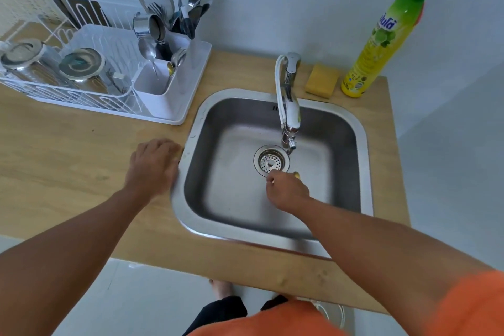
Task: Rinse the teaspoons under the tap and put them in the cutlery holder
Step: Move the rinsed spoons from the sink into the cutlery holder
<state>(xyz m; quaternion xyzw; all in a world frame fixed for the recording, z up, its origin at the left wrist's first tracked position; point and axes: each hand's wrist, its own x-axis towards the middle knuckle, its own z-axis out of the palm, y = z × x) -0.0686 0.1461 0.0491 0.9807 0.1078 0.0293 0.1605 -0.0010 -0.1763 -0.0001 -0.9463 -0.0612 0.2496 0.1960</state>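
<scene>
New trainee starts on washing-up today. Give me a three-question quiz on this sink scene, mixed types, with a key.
1. True or false: the left hand rests on the counter at the sink rim.
2. What lies just left of the soap bottle? A) sponge B) cup C) plate
3. Fill in: the right hand holds a gold-tipped item just below the ___ in the basin.

Key: 1 true; 2 A, the sponge; 3 drain strainer.
</scene>
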